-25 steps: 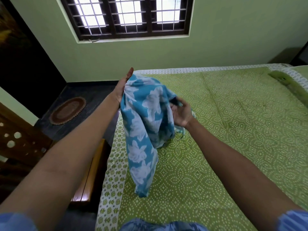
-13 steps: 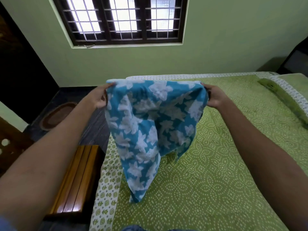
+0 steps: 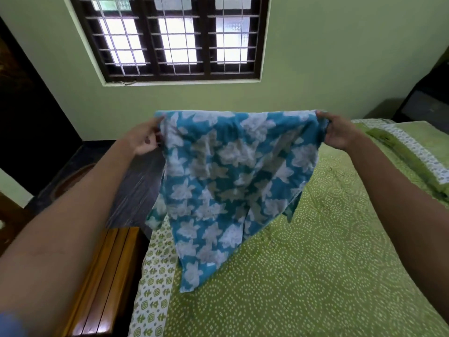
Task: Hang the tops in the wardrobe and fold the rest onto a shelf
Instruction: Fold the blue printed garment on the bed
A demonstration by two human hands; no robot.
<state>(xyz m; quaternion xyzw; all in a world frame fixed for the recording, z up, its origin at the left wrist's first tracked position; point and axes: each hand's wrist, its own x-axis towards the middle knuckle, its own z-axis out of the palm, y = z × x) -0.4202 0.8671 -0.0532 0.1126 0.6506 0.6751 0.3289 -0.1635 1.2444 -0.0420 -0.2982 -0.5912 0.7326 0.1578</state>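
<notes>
A blue garment with white flower print (image 3: pixel 226 181) hangs spread out in the air above the bed's left edge. My left hand (image 3: pixel 145 138) pinches its top left corner and my right hand (image 3: pixel 339 132) grips its top right corner, so the top edge is stretched taut between them. The cloth narrows toward its lower end, which dangles close above the bedsheet. What kind of garment it is cannot be told from this view.
The bed (image 3: pixel 315 263) with a green patterned sheet fills the right and lower view. A wooden bed frame (image 3: pixel 107 283) sits at the lower left beside dark floor (image 3: pixel 136 190). A barred window (image 3: pixel 175 37) is on the green wall ahead; a round mat (image 3: pixel 70 181) lies on the floor.
The garment was bunched between my hands a second ago. My hands have moved apart and up, spreading it wide; since half a second ago they have stretched it further.
</notes>
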